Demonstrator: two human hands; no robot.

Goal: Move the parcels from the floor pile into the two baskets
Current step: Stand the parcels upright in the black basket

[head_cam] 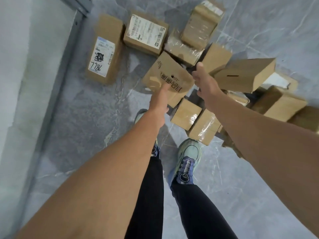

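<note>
i am grasping the brown cardboard parcel with black printed letters with both hands, left hand and right hand on its sides, tilted among the pile of brown parcels on the grey marbled floor.

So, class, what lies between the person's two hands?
In the head view, the printed parcel sits between the left hand and the right hand.

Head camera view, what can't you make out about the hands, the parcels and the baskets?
Baskets: none in the head view, outside the frame.
Left hand: fingers blurred against the printed box, grip unclear.
Right hand: fingers hidden behind its own back, beside the same box.
Far-right parcel: cut off by the frame edge.
Long box label: small print too blurred; only handwritten 7786 reads.
</note>
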